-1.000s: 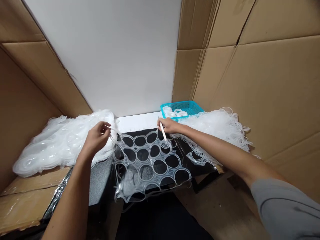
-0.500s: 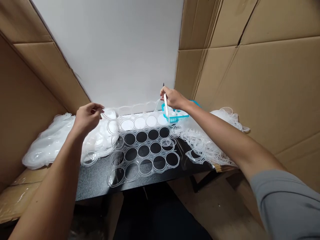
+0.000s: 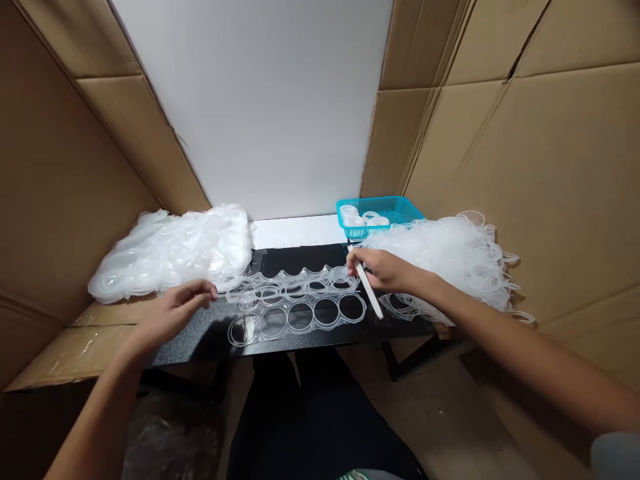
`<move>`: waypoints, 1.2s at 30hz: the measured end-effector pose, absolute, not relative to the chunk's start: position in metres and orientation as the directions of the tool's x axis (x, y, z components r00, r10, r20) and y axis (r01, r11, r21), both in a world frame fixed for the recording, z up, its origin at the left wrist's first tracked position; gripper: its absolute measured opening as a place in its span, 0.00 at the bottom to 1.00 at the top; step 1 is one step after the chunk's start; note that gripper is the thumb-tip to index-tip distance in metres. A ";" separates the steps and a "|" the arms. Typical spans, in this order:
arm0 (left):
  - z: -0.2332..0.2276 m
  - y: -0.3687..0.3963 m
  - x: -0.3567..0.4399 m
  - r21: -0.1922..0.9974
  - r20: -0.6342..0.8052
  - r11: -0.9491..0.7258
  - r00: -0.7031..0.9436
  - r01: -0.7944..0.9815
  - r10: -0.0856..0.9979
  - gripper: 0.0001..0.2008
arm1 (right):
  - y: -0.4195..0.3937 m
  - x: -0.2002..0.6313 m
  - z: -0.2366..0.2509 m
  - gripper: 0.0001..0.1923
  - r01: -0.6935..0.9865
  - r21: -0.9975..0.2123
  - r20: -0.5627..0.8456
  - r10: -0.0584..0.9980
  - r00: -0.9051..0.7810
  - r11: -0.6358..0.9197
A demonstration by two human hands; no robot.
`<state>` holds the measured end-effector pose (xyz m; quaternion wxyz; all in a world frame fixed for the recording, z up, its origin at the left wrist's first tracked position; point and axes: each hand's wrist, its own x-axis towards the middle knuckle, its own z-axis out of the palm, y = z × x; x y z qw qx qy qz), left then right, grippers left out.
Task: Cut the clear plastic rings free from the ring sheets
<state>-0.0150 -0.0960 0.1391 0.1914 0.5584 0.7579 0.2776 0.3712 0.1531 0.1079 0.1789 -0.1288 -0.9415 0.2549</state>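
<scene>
In the head view, a clear plastic sheet of joined rings [image 3: 298,303] is lying flat on the black surface [image 3: 200,337], stretching between the two hands, with its front row of round openings showing the dark top through them. The left hand [image 3: 173,313] is hovering at the sheet's left end, its grip closing with thumb and fingertips drawn together right at the sheet's edge; whether the fingers are actually pinching the plastic is too fine to tell. The right hand [image 3: 385,270] is resting at the sheet's right end, its grip wrapping firmly around a thin white tool [image 3: 369,293] that is pointing down and toward the person, its lower tip lying just past the sheet's right corner. To the left, a heap of clear plastic pieces [image 3: 175,250] is sitting on the surface near the left hand, partly spreading onto a flattened cardboard sheet [image 3: 55,353]. To the right, a tangled pile of loose clear rings [image 3: 445,257] is lying just behind the right forearm. A small turquoise basket [image 3: 395,210] is standing behind that pile against the white back wall [image 3: 260,113], holding a few white round pieces. Cardboard panels [image 3: 525,167] are enclosing the space on both sides.
</scene>
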 end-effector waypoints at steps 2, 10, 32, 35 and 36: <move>0.121 -0.107 -0.009 0.613 -0.043 0.223 -0.250 0.758 0.967 0.22 | 0.143 0.378 0.097 0.07 0.177 -0.556 0.178 0.324 -0.929 0.812; 0.086 -0.068 -0.004 0.544 0.100 0.235 -0.340 0.805 0.935 0.29 | 0.143 0.354 0.080 0.08 0.363 -0.540 0.216 0.542 -0.812 0.759; 0.223 0.006 0.087 0.623 0.424 -0.247 -0.055 0.742 0.904 0.19 | 0.179 0.483 0.256 0.08 0.376 -0.555 0.490 0.657 -0.573 0.742; 0.246 0.037 0.132 0.692 0.502 -0.381 -0.029 0.613 0.865 0.17 | 0.182 0.524 0.299 0.12 0.476 -0.481 0.564 0.675 -0.475 0.737; 0.247 0.051 0.144 0.718 0.509 -0.407 -0.026 0.565 0.861 0.17 | 0.186 0.534 0.307 0.11 0.505 -0.456 0.581 0.675 -0.455 0.733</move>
